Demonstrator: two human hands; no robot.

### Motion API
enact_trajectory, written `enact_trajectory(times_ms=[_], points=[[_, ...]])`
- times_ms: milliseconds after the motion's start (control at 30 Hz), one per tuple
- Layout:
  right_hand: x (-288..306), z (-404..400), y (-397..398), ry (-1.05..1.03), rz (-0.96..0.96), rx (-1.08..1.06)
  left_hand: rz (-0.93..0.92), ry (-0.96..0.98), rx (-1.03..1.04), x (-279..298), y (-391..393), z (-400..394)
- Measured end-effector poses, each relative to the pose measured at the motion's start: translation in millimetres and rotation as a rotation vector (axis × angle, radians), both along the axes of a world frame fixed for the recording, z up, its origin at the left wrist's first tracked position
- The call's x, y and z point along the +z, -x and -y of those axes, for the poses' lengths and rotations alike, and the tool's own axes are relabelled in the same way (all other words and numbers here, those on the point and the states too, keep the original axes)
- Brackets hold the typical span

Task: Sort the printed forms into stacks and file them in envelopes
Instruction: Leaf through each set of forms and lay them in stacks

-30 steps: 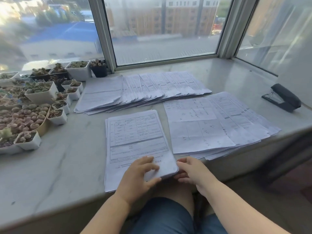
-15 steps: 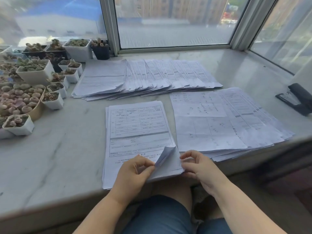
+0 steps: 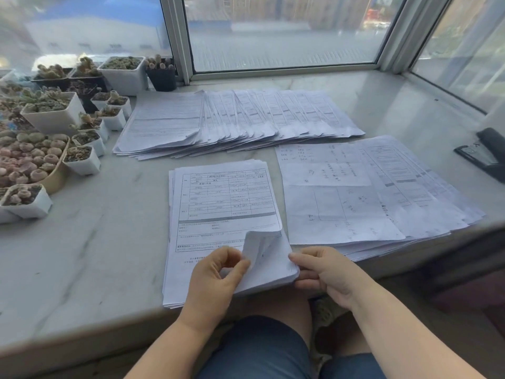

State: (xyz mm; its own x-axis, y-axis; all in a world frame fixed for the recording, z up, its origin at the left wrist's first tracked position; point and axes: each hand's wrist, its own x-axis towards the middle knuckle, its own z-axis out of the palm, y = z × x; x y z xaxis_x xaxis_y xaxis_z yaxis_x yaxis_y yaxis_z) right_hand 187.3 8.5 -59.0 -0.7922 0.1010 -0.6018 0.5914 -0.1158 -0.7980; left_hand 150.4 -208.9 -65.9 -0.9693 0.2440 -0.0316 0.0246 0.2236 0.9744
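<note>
Succulent pots (image 3: 54,116) crowd the left of the marble sill (image 3: 82,255); the leftmost are cut off by the frame edge, and no labels show on them. Behind the middle, a fanned row of forms (image 3: 232,121) lies overlapped, so that only the leftmost sheet shows whole; its print is too blurred to read.

Nearest the person, a stack (image 3: 218,209) of printed forms sits at the sill's front edge, a ruled table on its top sheet; the characters in the cells are too small to make out. The left hand (image 3: 216,280) pinches the top sheet's lower right corner (image 3: 262,247) between thumb and forefinger and curls it up, showing its blank back. The right hand (image 3: 322,272) holds the stack's right edge, fingers curled against the sheets; its fingertips are partly hidden under the paper.

Just right, a second spread of sheets (image 3: 355,198) overhangs the sill edge; the top one bears faint handwritten marks and a hand-drawn box, not legible. Far right, a black stapler (image 3: 486,154) is cut off by the frame.
</note>
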Motion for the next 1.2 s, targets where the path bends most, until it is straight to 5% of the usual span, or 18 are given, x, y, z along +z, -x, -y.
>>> enact_trajectory(times_ms=[133, 333, 1200], points=[[2.7, -1.7, 0.2, 0.023, 0.045, -0.005, -0.074, 0.031, 0.05, -6.8, -2.7, -1.7], [3.3, 8.8, 5.3, -0.111, 0.052, -0.038, -0.333, 0.292, -0.141, -8.4, -5.2, -1.6], [10.3, 8.6, 6.7, -0.086, 0.085, -0.023, -0.116, 0.104, 0.049, -10.4, -2.0, -9.5]])
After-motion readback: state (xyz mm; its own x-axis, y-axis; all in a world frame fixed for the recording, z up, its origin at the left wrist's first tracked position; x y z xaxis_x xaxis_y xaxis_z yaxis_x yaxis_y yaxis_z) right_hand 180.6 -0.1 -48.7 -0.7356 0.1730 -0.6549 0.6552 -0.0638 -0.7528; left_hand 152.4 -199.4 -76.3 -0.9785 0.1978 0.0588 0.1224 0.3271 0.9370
